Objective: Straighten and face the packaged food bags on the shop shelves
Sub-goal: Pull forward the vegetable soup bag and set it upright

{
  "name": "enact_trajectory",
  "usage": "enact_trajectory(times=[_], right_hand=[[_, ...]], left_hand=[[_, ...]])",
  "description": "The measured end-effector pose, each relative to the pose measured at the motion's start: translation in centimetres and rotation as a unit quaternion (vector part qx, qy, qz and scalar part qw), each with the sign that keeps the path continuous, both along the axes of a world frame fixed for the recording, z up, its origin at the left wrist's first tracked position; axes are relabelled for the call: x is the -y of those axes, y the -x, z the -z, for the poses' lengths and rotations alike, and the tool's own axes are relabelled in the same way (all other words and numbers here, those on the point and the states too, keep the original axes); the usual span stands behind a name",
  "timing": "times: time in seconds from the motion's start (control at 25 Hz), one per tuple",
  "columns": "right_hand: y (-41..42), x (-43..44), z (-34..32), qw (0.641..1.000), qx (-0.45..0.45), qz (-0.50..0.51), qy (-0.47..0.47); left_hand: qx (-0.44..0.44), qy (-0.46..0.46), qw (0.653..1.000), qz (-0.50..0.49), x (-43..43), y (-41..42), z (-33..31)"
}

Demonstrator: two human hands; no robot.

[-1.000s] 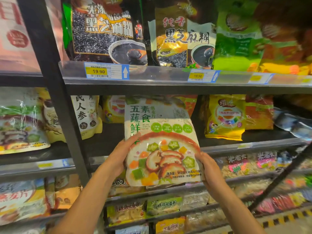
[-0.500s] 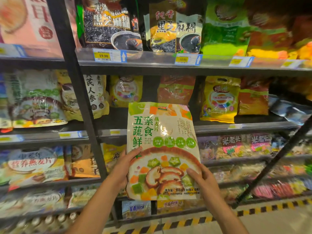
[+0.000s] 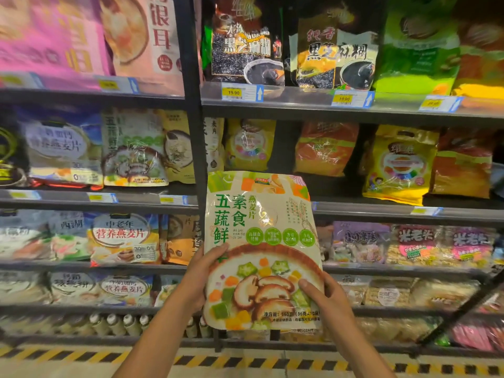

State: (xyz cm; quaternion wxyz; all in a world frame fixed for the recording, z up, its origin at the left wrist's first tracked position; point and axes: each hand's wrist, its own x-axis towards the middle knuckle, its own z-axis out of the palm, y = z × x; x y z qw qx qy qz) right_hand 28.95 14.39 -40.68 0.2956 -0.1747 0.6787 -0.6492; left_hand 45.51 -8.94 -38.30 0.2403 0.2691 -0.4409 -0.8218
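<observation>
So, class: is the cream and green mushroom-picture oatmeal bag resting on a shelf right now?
No: the cream and green oatmeal bag is held in front of the shelves by the left hand and right hand.

- Left hand (image 3: pixel 201 271) and right hand (image 3: pixel 324 298) grip an upright oatmeal bag (image 3: pixel 261 241), front facing out.
- Shelves (image 3: pixel 354 105) of bags stand behind it.

The glossy cream vegetable-oatmeal bag (image 3: pixel 261 249) hides the shelf goods behind it. Left of it, the pink packets (image 3: pixel 51 34) are blurred and cut by the frame edge. Below it, the small pale bottles (image 3: pixel 114 323) are too blurred to identify.
</observation>
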Motion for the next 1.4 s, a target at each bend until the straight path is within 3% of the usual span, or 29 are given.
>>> enact_trajectory(times=[0.6,0.8,1.04,1.28,1.4], right_hand=[[-17.6,18.8,0.1,0.994,0.003,-0.113,-0.004],[-24.0,25.7,-0.5,0.994,-0.004,-0.105,-0.009],[-26.7,31.2,-1.4,0.997,-0.009,-0.071,-0.003],[-24.1,35.7,-2.2,0.999,-0.016,-0.026,0.021],[-22.5,38.6,-2.6,0.999,-0.023,-0.023,0.028]], left_hand=[[0.008,-0.015,0.993,-0.114,14.5,-22.5,0.8],[0.046,0.028,0.991,-0.118,21.2,-28.7,0.1],[0.133,0.152,0.976,-0.087,26.9,-30.1,-2.3],[0.078,0.205,0.975,-0.033,31.8,-29.1,-3.0],[0.104,0.246,0.963,-0.037,34.3,-27.6,-3.0]])
